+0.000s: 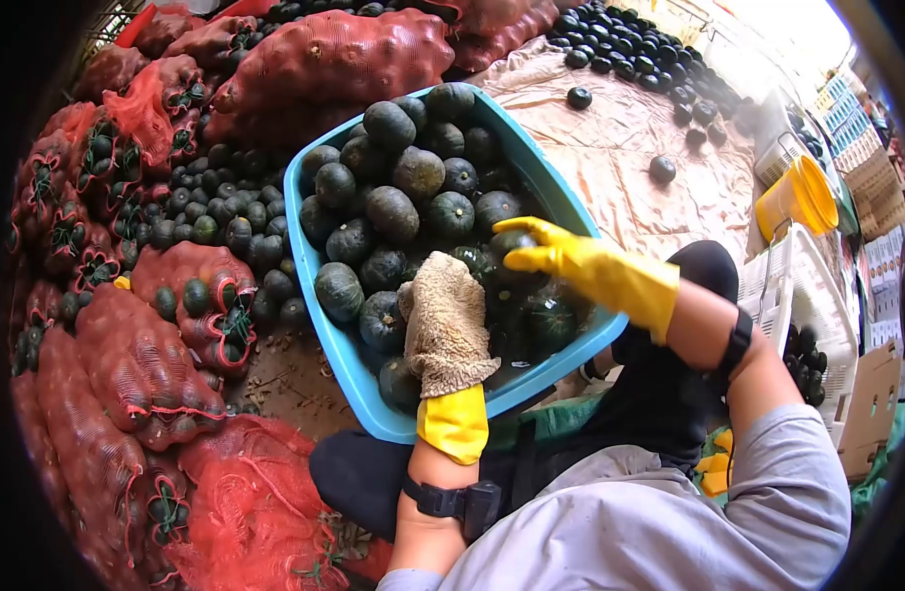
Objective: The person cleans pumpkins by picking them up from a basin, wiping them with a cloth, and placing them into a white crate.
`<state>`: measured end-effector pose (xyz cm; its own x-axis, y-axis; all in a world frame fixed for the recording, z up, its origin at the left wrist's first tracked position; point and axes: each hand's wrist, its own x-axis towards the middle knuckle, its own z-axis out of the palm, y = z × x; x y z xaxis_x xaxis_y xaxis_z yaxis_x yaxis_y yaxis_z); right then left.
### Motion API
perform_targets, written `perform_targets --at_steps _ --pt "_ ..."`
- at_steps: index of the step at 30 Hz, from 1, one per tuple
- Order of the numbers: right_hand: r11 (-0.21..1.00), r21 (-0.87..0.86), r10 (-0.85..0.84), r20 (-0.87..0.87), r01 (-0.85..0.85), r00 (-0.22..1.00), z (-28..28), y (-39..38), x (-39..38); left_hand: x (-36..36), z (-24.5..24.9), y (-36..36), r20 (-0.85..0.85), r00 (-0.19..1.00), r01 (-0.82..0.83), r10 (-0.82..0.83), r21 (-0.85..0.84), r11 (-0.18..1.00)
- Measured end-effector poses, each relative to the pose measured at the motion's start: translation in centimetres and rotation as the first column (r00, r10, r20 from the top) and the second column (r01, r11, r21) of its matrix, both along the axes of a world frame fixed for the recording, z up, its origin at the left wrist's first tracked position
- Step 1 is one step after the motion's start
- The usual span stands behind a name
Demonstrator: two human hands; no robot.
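Observation:
A blue plastic tub point(359, 379) in front of me holds water and many dark green kabocha squashes point(393, 214). My left hand point(445, 325) wears a tan terry cloth mitt over a yellow rubber glove. It rests among the squashes in the tub's near half, and the mitt hides its fingers. My right hand point(581, 268), in a yellow rubber glove, reaches in from the right. Its fingers curl around a small squash point(512, 242) just above the water, slightly blurred. Other squashes lie partly under water below it.
Red mesh sacks point(339, 61) of squash pile up on the left and behind the tub, with loose squashes point(221, 202) between them. More squashes point(625, 44) lie on a pale sheet point(610, 148) at the back right. A yellow bucket point(795, 200) and white crates point(802, 286) stand at right.

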<state>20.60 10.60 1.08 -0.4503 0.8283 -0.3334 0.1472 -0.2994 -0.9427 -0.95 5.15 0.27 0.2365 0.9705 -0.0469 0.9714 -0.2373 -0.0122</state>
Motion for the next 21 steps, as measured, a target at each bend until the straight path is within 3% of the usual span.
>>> perform_targets --at_steps 1,2,3,4,5,6,8,9,10,12,13,14,16,17,19,20,21 --pt "0.999 0.031 0.026 -0.021 -0.026 0.999 1.3 -2.2 -2.0 0.5 1.2 0.2 -0.134 0.991 0.013 -0.008 0.034 0.999" --pt "0.997 0.066 0.054 -0.044 -0.051 0.998 1.9 -4.3 -4.0 0.6 0.4 -0.1 0.395 0.919 0.008 -0.009 0.004 1.0" --pt "0.886 0.463 -0.064 0.1 0.01 0.993 -0.4 -6.1 -6.0 0.7 0.3 -0.9 0.631 0.776 -0.036 0.011 0.026 0.999" --pt "0.623 0.782 -0.228 0.183 -0.001 0.956 -3.0 -6.7 -7.4 1.1 0.4 -1.9 0.797 0.6 -0.143 0.07 0.021 0.989" --pt "0.696 0.705 -0.232 0.046 0.133 0.972 -2.5 -6.0 -8.0 1.6 0.2 -2.7 0.869 0.482 -0.241 0.11 0.011 0.97" --pt "0.861 0.448 -0.31 0.087 0.24 0.947 -1.7 -4.7 -8.5 2.5 -0.1 -3.0 0.898 0.417 -0.317 0.142 -0.003 0.948" --pt "0.78 0.397 -0.572 0.137 0.485 0.808 -1.2 -2.6 -9.7 2.6 0.0 -3.6 0.936 0.335 -0.286 0.109 -0.009 0.958" --pt "0.793 0.326 -0.573 0.111 0.515 0.812 0.3 -4.4 -9.9 2.4 0.0 -3.7 0.95 0.302 -0.233 0.076 -0.003 0.972" --pt "0.841 0.318 -0.441 -0.066 0.438 0.895 0.0 -6.1 -10.0 1.0 0.2 -3.4 0.958 0.282 -0.085 0.047 -0.024 0.996" --pt "0.748 0.648 -0.11 -0.092 0.144 0.99 -0.1 -9.1 -9.5 -1.8 0.0 -2.6 0.936 0.352 0.133 0.01 -0.06 0.989" --pt "0.556 0.83 0.022 -0.067 0.043 0.998 -0.6 -8.7 -9.5 -2.3 -0.3 -2.4 0.92 0.391 0.164 -0.008 -0.062 0.985" --pt "0.415 0.906 -0.033 -0.072 0.079 0.997 -0.7 -7.1 -9.0 -1.7 -0.5 -2.6 0.906 0.423 0.113 -0.023 -0.028 0.993" --pt "0.419 0.875 -0.218 -0.162 0.242 0.962 -2.6 -5.7 -9.1 0.3 0.1 -3.0 0.879 0.476 -0.069 -0.033 0.075 0.995" --pt "0.501 0.726 -0.551 -0.153 0.471 0.821 -2.3 -4.3 -11.0 1.4 0.2 -3.2 0.878 0.478 -0.17 -0.015 0.109 0.979" --pt "0.573 0.713 -0.482 -0.106 0.404 0.87 -1.0 -4.7 -10.7 1.0 0.1 -2.7 0.888 0.458 -0.15 -0.047 0.129 0.98" --pt "0.614 0.771 -0.129 -0.114 0.17 0.985 -0.2 -6.0 -8.4 0.0 -0.2 -2.3 0.872 0.48 -0.076 -0.092 0.146 0.986" --pt "0.7 0.714 0.108 -0.089 -0.012 0.99 0.7 -6.3 -7.5 -1.2 -0.5 -1.4 0.803 0.568 0.03 -0.18 0.198 0.98"
